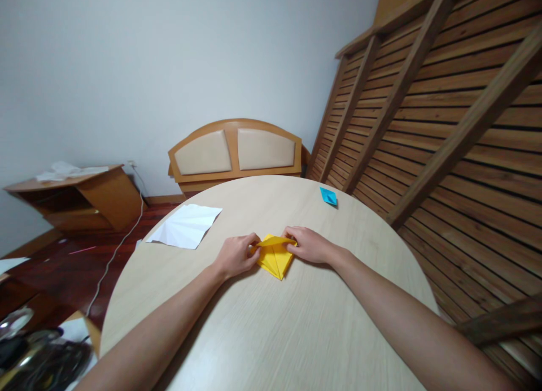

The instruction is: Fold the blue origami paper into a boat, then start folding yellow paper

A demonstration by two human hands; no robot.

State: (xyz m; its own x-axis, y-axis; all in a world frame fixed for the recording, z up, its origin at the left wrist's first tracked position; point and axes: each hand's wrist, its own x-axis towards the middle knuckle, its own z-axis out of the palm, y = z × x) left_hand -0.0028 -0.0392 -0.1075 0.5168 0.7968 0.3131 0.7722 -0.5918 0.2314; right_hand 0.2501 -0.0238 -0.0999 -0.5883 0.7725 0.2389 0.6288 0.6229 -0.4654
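Observation:
A folded sheet of yellow paper (pixel 276 260) lies on the round table, its lower corner pointing toward me and creases running across it. At its left corner my left hand (pixel 238 254) pinches the paper between thumb and fingers. My right hand (pixel 310 244) pinches the opposite corner the same way. Between the two hands the upper flap is lifted and bent. The fingertips partly cover both side corners.
On the round table (pixel 262 334) a creased white sheet (pixel 186 226) lies at the left and a small blue folded paper boat (pixel 328 196) at the far right. Slatted wooden panels (pixel 423 125) lean along the right side. A headboard (pixel 235 151) stands behind.

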